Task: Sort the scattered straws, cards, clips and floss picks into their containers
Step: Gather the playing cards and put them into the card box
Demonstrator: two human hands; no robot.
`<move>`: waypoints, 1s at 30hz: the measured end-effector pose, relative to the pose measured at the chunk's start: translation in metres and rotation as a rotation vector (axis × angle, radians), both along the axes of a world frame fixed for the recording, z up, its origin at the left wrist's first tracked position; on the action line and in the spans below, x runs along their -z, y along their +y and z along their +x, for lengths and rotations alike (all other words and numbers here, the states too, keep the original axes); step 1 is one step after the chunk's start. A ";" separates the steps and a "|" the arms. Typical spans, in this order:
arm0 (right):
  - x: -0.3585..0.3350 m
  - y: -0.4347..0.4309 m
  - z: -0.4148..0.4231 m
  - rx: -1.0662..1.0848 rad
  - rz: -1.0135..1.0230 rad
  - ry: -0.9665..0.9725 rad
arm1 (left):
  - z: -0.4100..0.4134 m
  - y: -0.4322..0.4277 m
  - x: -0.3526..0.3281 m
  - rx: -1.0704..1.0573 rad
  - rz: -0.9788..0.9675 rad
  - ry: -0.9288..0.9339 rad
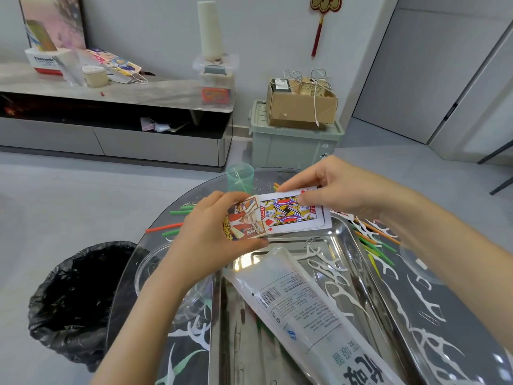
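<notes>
Over the dark glass surface (477, 295), the left hand (211, 232) has its grip around the card box (244, 218), mouth rightward, while the right hand (341, 187) pinches the deck of playing cards (291, 212), long axis aligned left-right, its left end at that mouth.

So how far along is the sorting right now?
Cards look gathered: the right hand pushes the deck into the card box held by the left hand, about half in. Nothing else looks sorted: straws lie scattered around the metal tray, floss picks lie in and beside it, and clips sit near the green cup.
</notes>
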State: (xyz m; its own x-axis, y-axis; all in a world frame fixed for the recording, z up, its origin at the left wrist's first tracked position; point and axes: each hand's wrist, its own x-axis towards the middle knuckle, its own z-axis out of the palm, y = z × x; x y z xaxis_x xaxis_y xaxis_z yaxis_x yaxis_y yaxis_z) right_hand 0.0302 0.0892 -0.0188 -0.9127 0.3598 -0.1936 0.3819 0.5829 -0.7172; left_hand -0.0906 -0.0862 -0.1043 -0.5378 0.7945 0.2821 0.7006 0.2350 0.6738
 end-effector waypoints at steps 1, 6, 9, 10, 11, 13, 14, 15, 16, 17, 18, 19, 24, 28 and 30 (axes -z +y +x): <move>0.000 0.000 0.000 -0.004 0.001 -0.005 | 0.000 0.000 0.000 0.005 0.005 -0.006; -0.005 -0.003 0.001 -0.020 0.037 0.011 | 0.001 0.001 0.000 0.025 0.032 -0.029; -0.004 -0.007 -0.002 -0.007 0.038 0.025 | 0.002 0.002 -0.001 0.031 0.057 -0.035; -0.002 -0.008 -0.003 0.022 0.025 0.054 | 0.003 0.003 -0.001 0.037 0.079 -0.055; 0.000 -0.010 -0.005 0.064 0.021 0.098 | 0.004 0.004 -0.002 0.042 0.102 -0.084; 0.006 -0.014 -0.006 0.155 0.060 0.225 | 0.006 0.004 -0.005 0.044 0.132 -0.129; 0.008 -0.016 -0.007 0.178 0.095 0.277 | 0.006 0.004 -0.005 0.044 0.137 -0.130; 0.011 -0.018 -0.006 0.177 0.135 0.299 | 0.006 0.003 -0.005 0.043 0.134 -0.116; 0.012 -0.019 -0.006 0.160 0.172 0.295 | 0.005 0.002 -0.005 0.043 0.129 -0.096; 0.012 -0.020 -0.004 0.139 0.191 0.277 | 0.005 0.001 -0.005 0.040 0.128 -0.082; 0.010 -0.019 -0.003 0.123 0.191 0.257 | 0.004 0.001 -0.005 0.040 0.132 -0.080; 0.007 -0.017 -0.003 0.109 0.180 0.239 | 0.003 0.001 -0.005 0.043 0.138 -0.088; -0.003 -0.013 -0.006 0.026 0.168 0.145 | 0.004 0.000 -0.005 0.077 0.111 -0.116; 0.017 -0.026 -0.014 0.192 0.109 0.320 | 0.007 0.003 -0.003 0.053 0.120 -0.100; 0.028 -0.031 -0.017 0.264 0.024 0.420 | 0.010 0.005 -0.002 0.043 0.101 -0.068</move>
